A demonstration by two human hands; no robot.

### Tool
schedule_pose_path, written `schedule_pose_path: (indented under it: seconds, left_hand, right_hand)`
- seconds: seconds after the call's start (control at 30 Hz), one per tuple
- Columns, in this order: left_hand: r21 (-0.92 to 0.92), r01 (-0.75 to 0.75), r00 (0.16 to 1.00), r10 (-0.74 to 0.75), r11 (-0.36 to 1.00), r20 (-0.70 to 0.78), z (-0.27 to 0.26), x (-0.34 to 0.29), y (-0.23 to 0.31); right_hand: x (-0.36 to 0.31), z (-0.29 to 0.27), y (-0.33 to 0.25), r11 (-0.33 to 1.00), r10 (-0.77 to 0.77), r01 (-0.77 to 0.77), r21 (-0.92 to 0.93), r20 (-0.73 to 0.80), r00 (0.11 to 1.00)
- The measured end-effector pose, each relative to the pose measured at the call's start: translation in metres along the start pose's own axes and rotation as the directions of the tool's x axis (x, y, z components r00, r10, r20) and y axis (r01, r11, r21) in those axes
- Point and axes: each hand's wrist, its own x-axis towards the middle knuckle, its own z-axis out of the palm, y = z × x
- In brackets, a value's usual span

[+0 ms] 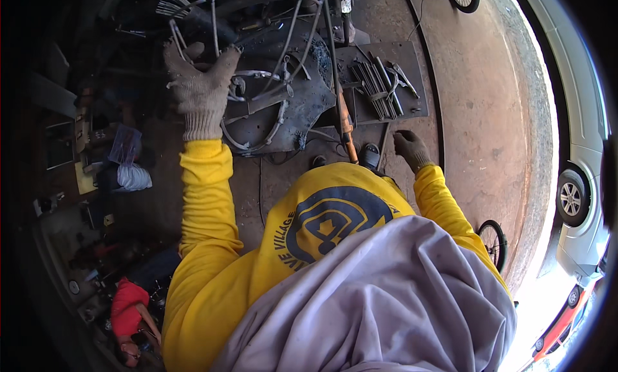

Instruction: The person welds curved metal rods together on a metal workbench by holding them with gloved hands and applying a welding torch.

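My left hand (201, 92), in a pale knit work glove, is raised at a round frame of welded metal rods (291, 34). Its fingers and thumb close around the frame's left-side rods, partly hiding the contact. Below the frame, curved metal pieces (273, 124) lie on a dark, pitted metal worktop (315, 101). My right hand (412, 149), in a darker glove, hangs low to the right of the worktop. Its fingers are loosely bent and a little apart, with nothing visible in them.
Several thin metal rods (373, 88) lie on a metal plate (412, 63) right of the worktop. An orange-handled long tool (346, 127) stands between. A person in red (129, 307) is at the lower left. Bicycle wheels (492, 243) and a silver car (582, 146) are at right.
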Motion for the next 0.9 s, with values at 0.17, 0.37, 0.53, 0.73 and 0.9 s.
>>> schedule_pose_path:
  seconds: [0.17,0.37,0.53,0.73,0.9]
  left_hand:
    - [-0.177,0.068,0.978,-0.030,0.982,0.207,-0.013,-0.028,-0.001]
    - [-0.196,0.028,0.959,0.028,0.980,0.281,-0.026,-0.037,-0.012]
    - [-0.385,0.089,0.949,0.040,0.919,0.313,-0.024,-0.041,-0.025]
    - [-0.431,0.223,0.929,-0.057,0.874,0.366,-0.024,-0.049,0.000]
    - [-0.354,0.140,0.941,-0.013,0.925,0.339,-0.021,-0.052,0.000]
  right_hand:
    - [-0.038,0.062,-0.166,0.927,-0.330,0.274,0.255,0.213,0.920]
    - [-0.076,0.087,-0.238,0.828,-0.526,0.410,0.383,0.273,0.806]
    - [-0.101,0.094,-0.253,0.775,-0.604,0.400,0.489,0.388,0.697]
    - [-0.114,0.089,-0.250,0.771,-0.609,0.417,0.482,0.365,0.704]
    - [-0.124,0.081,-0.249,0.801,-0.566,0.400,0.444,0.350,0.746]
